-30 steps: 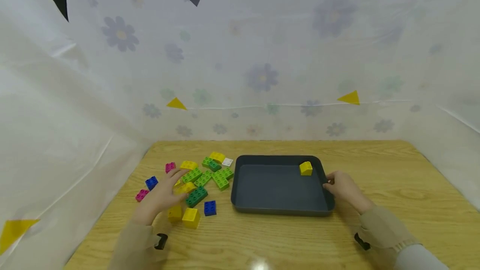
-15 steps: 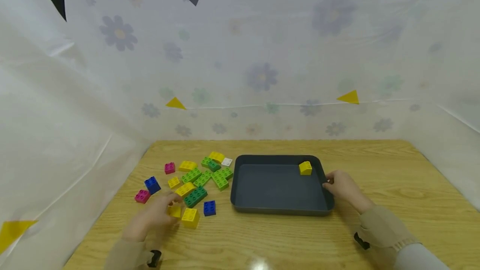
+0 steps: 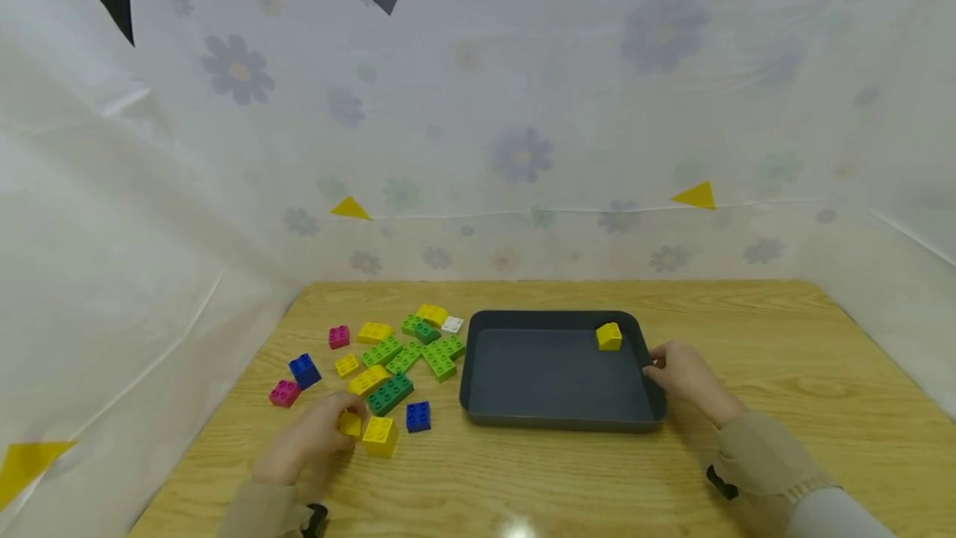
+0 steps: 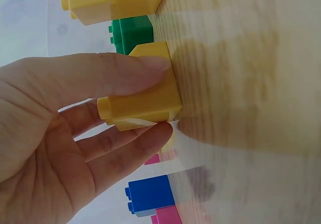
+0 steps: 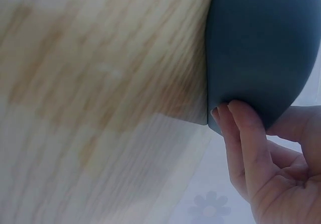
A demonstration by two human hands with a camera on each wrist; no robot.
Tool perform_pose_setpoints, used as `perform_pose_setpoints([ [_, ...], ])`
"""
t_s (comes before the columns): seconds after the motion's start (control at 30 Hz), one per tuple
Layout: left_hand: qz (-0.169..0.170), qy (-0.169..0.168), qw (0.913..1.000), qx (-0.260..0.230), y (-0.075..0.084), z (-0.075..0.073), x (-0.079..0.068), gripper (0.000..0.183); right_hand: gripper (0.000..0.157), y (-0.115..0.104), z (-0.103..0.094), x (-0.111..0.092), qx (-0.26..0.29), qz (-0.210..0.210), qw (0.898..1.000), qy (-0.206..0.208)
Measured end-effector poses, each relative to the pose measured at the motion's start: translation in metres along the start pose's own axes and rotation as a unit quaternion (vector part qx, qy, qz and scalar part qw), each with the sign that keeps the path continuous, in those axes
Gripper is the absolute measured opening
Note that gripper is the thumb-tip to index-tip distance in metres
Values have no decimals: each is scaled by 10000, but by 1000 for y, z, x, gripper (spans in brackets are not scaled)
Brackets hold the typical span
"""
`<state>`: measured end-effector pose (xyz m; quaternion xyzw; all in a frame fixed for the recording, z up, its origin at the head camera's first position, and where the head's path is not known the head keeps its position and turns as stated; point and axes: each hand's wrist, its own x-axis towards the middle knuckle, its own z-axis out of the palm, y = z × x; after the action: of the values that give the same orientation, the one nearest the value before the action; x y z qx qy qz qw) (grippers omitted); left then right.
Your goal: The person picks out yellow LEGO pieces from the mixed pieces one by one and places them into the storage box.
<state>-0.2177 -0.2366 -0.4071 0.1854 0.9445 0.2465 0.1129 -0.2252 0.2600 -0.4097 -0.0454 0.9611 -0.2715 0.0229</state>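
Between thumb and fingers, my left hand (image 3: 308, 436) pinches a yellow toy building brick (image 4: 150, 96) with one sloped side. The brick is at or very near the tabletop. Just right of it stands a second yellow brick (image 3: 380, 437), apart from the hand. My right hand (image 3: 689, 379) grips the right rim of a dark grey tray (image 3: 553, 380); in the right wrist view, fingertips (image 5: 243, 111) lie against the tray's outer wall. One yellow sloped brick (image 3: 608, 337) sits inside the tray, near the back right corner.
Loose bricks lie left of the tray: several light green bricks (image 3: 439, 362), a dark green brick (image 3: 391, 394), blue bricks (image 3: 418, 416) (image 3: 304, 371), pink bricks (image 3: 285, 393) (image 3: 339, 336), a white piece (image 3: 452, 325) and more yellow bricks (image 3: 375, 332). A patterned sheet (image 3: 478, 106) hangs behind the table.
My left hand has drawn back toward the near left, from above the brick pile to the yellow sloped brick, and its fingers have closed on it. The right hand and tray have stayed put.
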Motion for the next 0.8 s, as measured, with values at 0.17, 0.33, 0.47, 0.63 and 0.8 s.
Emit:
perform_pose_setpoints([
  [0.17, -44, 14, 10000, -13, 0, 0, 0, 30, 32, -1, 0, 0, -8, -16, 10000, 11],
  [0.33, -276, 53, 9996, -29, 1, 0, 0, 30, 31, -1, 0, -1, 4, -21, 10000, 19],
  [0.47, -316, 92, 9995, -14, 4, -1, -1, 30, 31, -1, 1, -2, 29, -15, 10000, 5],
  [0.63, -368, 100, 9993, -6, 4, -3, 0, 30, 31, 0, 1, -1, 46, 33, 10000, -15],
  [0.8, -748, 121, 9971, 56, 11, -10, 2, 30, 31, 1, 2, -1, 67, 33, 10000, -3],
])
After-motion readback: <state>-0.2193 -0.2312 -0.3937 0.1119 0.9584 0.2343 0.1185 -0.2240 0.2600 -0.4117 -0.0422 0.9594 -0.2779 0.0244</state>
